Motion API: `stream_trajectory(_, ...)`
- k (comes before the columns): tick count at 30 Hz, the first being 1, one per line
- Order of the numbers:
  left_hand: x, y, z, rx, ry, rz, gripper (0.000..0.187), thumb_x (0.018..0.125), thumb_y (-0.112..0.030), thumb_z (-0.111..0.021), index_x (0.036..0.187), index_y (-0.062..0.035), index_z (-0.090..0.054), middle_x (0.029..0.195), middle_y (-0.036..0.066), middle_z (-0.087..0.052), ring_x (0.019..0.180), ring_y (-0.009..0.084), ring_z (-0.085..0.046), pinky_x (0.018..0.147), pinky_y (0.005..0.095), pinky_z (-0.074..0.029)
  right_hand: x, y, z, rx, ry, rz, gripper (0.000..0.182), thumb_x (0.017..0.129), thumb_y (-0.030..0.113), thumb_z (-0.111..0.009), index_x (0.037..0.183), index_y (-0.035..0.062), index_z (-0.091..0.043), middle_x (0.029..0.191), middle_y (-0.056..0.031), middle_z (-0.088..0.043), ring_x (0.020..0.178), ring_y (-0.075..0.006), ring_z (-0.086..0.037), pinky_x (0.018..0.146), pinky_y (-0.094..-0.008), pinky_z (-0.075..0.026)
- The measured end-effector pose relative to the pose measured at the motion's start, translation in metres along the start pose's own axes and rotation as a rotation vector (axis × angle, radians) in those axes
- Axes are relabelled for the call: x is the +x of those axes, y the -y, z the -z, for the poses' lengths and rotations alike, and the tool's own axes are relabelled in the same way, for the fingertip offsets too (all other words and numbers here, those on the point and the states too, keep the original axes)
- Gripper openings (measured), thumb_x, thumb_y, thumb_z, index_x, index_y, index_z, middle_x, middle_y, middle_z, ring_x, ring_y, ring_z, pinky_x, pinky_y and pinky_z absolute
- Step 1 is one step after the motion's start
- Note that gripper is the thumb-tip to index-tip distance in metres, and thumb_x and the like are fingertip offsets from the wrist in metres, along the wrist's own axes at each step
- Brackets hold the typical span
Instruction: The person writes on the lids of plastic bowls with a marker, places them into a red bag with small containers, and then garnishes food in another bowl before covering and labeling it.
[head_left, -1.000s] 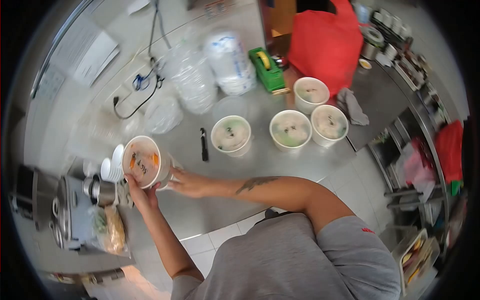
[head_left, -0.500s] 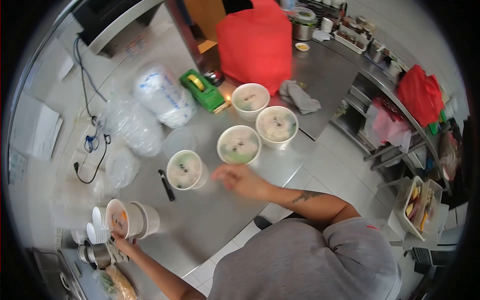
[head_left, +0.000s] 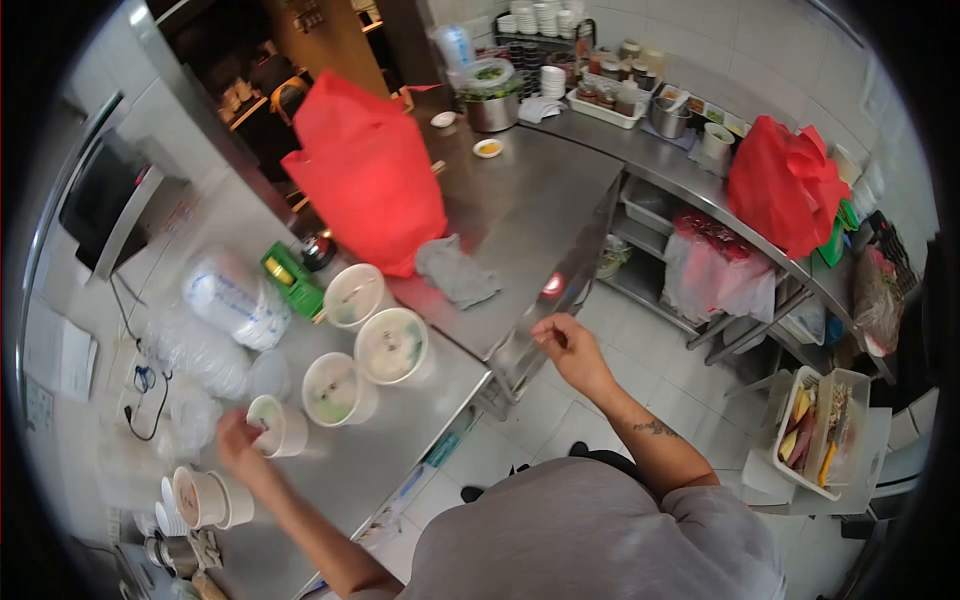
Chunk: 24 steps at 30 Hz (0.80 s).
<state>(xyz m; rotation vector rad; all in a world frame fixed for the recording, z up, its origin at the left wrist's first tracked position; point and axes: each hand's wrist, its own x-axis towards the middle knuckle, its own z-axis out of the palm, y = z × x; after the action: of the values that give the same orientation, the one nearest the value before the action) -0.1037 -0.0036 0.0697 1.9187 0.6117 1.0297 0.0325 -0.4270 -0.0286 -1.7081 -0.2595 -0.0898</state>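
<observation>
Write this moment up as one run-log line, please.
left hand: at lidded bowl, grip unclear | right hand: raised off steel counter, holding nothing | red bag behind three more bowls

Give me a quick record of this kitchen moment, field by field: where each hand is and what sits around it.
Left hand: at the rim of a small lidded cup, contact blurred
Right hand: empty, in the air beyond the counter's edge
Counter: steel, holds three more filled cups in a row
Nearest of those: cup
Behind the cups: green tape dispenser, red bag, grey rag
</observation>
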Motion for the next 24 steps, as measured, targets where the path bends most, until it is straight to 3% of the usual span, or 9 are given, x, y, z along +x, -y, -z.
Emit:
stream_trajectory(2,-0.038,-0.037,-0.125,-0.255,0.218,-0.031,0.026,0.08,0.006,-0.046,0.101,-0.0048,-0.058,0.09,0.005,-0.055,0.072,0.0138,-0.054,0.063,0.0256,-0.043,-0.002,-0.015,0.032,0.006,0.017,0.017,0.009,0.083,0.003,-0.059,0.092,0.0016,-0.059,0.088,-0.0084,-0.054,0.074,-0.0137,-0.053,0.065,-0.0261,-0.044)
stream_trajectory(4,-0.066,-0.081,-0.222,-0.004,0.533,-0.398,0.041,0.074,0.013,-0.043,0.111,-0.0041,-0.054,0.103,0.012,-0.053,0.083,0.0214,-0.057,0.069,0.0286,-0.045,0.005,0.002,0.065,-0.08,-0.004,0.056,0.009,0.084,0.004,-0.059,0.093,0.0019,-0.06,0.087,-0.0056,-0.054,0.074,-0.0121,-0.052,0.066,-0.025,-0.043)
stream_trajectory(7,-0.082,-0.057,-0.341,0.277,0.566,-0.59,0.043,0.074,0.001,-0.051,0.116,-0.0044,-0.051,0.12,0.02,-0.045,0.109,0.0373,-0.047,0.09,0.043,-0.041,0.031,0.028,0.136,-0.231,-0.146,0.174,0.009,0.085,0.005,-0.059,0.093,0.0025,-0.06,0.085,-0.005,-0.054,0.073,-0.0127,-0.051,0.065,-0.0255,-0.043)
stream_trajectory(9,-0.093,-0.03,-0.39,0.716,0.536,-0.434,0.042,0.074,-0.012,-0.056,0.115,-0.005,-0.053,0.124,0.021,-0.044,0.112,0.0408,-0.046,0.093,0.047,-0.04,0.056,0.03,0.192,-0.314,-0.314,0.258,0.009,0.085,0.006,-0.059,0.093,0.0026,-0.06,0.084,-0.0055,-0.054,0.073,-0.0135,-0.052,0.064,-0.026,-0.043)
stream_trajectory(13,-0.069,-0.079,-0.416,1.049,0.951,-0.291,0.036,0.076,-0.019,-0.057,0.109,-0.0051,-0.057,0.121,0.021,-0.048,0.112,0.0436,-0.047,0.092,0.0466,-0.041,0.097,0.028,0.322,-0.447,-0.778,0.338,0.009,0.084,0.005,-0.059,0.093,0.0028,-0.061,0.082,-0.0058,-0.055,0.074,-0.0142,-0.052,0.064,-0.0259,-0.043)
stream_trajectory(15,-0.062,-0.101,-0.438,1.028,0.782,-0.367,0.034,0.078,-0.021,-0.056,0.107,-0.0032,-0.059,0.12,0.02,-0.05,0.111,0.0407,-0.049,0.092,0.0469,-0.041,0.101,0.029,0.393,-0.879,-0.947,0.376,0.023,0.073,-0.002,-0.056,0.095,0.0053,-0.061,0.093,-0.0122,-0.058,0.092,-0.0293,-0.055,0.084,-0.0386,-0.041)
stream_trajectory(19,-0.047,-0.173,-0.54,0.299,0.978,-0.588,0.033,0.084,-0.022,-0.055,0.105,0.0027,-0.059,0.115,0.021,-0.055,0.107,0.0347,-0.055,0.09,0.0403,-0.043,0.115,0.021,0.504,-1.524,-1.178,0.028,0.075,0.064,0.001,-0.063,0.133,0.0193,-0.042,0.133,-0.0141,-0.039,0.121,-0.0361,-0.036,0.095,-0.0483,-0.035)
stream_trajectory(20,-0.063,-0.225,-0.562,0.15,1.16,-0.539,0.033,0.085,-0.022,-0.055,0.105,0.004,-0.058,0.113,0.021,-0.057,0.105,0.0347,-0.055,0.089,0.0378,-0.044,0.121,0.018,0.526,-1.597,-1.203,-0.037,0.073,0.065,0.002,-0.064,0.133,0.0201,-0.043,0.132,-0.0142,-0.042,0.121,-0.0344,-0.038,0.096,-0.0482,-0.034)
stream_trajectory(24,-0.172,-0.391,-0.643,-0.452,1.145,-1.253,0.028,0.084,-0.02,-0.059,0.1,0.0025,-0.059,0.098,0.018,-0.059,0.094,0.0355,-0.056,0.081,0.0404,-0.044,0.132,0.025,0.599,-1.606,-0.927,-0.211,0.062,0.07,0.006,-0.064,0.129,0.0155,-0.048,0.119,-0.0149,-0.055,0.108,-0.0267,-0.053,0.091,-0.0397,-0.04)
